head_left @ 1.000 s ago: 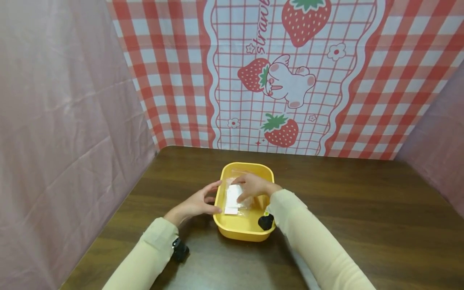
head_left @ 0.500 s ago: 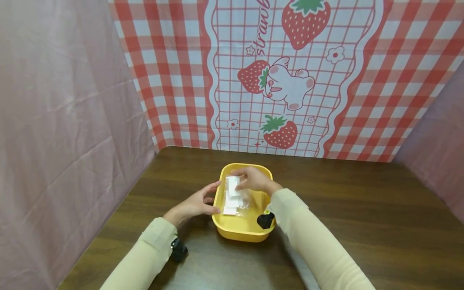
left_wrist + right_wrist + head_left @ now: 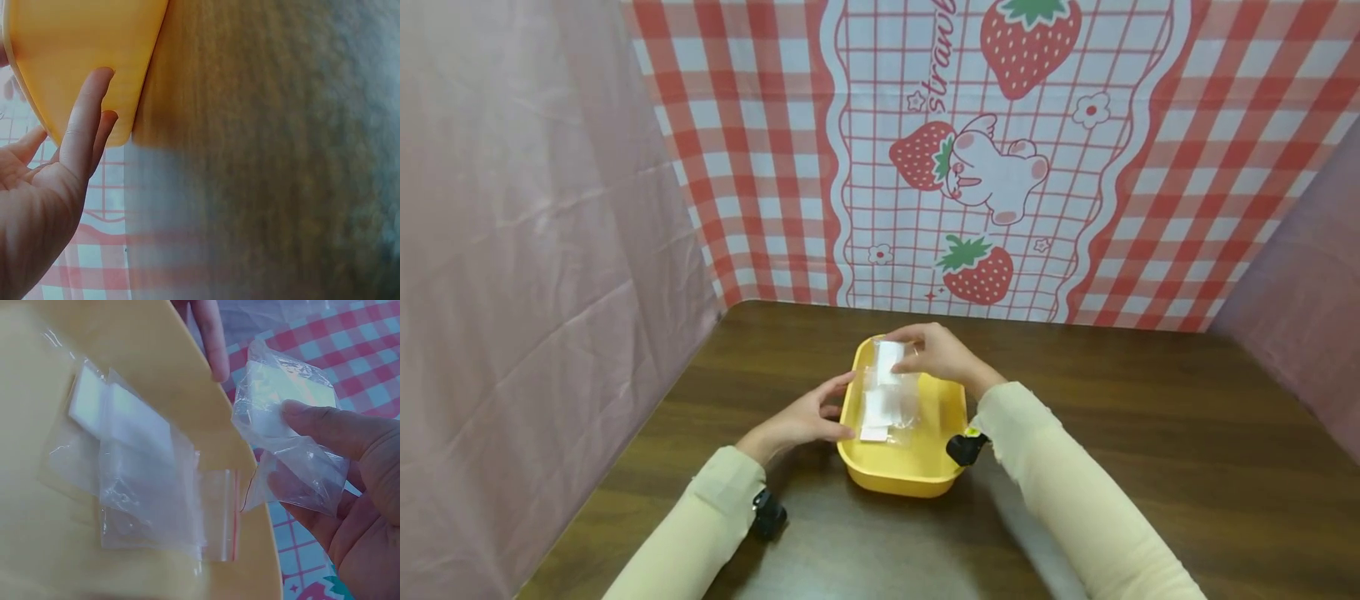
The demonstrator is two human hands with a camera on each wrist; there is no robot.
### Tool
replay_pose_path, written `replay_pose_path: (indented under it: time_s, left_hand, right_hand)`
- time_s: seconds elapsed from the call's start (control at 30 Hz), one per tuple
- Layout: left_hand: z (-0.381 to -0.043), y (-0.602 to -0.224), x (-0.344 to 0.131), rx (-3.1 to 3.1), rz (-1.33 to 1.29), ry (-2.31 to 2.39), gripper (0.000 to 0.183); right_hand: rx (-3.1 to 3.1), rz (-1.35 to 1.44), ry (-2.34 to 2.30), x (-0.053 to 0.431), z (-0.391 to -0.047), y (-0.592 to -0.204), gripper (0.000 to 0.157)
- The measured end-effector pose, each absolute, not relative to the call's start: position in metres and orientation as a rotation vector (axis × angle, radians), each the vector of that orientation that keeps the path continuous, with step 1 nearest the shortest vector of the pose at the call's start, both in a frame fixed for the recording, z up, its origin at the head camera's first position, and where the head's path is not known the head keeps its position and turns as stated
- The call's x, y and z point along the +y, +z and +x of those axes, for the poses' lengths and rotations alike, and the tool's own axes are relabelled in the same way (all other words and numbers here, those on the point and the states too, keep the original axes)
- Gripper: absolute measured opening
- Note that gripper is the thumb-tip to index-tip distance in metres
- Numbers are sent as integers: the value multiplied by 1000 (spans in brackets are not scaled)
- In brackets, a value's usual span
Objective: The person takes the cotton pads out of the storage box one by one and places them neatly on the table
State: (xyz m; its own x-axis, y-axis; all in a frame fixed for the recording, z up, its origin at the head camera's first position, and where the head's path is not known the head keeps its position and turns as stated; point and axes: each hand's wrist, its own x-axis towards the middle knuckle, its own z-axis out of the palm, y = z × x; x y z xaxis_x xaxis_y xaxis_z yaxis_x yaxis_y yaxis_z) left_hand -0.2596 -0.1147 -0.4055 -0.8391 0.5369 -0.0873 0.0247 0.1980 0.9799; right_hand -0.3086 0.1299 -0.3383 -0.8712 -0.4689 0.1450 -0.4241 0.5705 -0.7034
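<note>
My right hand (image 3: 946, 357) pinches a clear zip bag holding a flat white block (image 3: 290, 384), raised near the far rim of a yellow plastic tub (image 3: 898, 485). In the right wrist view, the thumb presses the bag's face while the fingers lie behind it. Inside the tub are more clear zip bags with white blocks (image 3: 140, 456), overlapping one another; a red seal line shows on one. My left hand (image 3: 796, 419) rests at the tub's left side. Its fingers (image 3: 87, 119) are stretched out along the outer wall in the left wrist view.
The tub stands on a dark wooden table (image 3: 1150, 433). Behind the table hangs a red-and-white checked cloth (image 3: 760, 167) with strawberries, and a pink curtain (image 3: 550, 250) hangs at the left. Small black cameras (image 3: 769, 514) are worn on both wrists.
My right hand has lifted one zip bag from the pile and moved it up toward the tub's far rim. The left hand has stayed at the tub's side.
</note>
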Motion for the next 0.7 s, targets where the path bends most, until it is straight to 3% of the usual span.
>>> replay_pose_path:
  time_s: [0.7]
  left_hand:
    - [-258,-405,-115,2096,523,1667,89]
  right_hand:
    - [2804,-741,-1364,181,-284,-335,44]
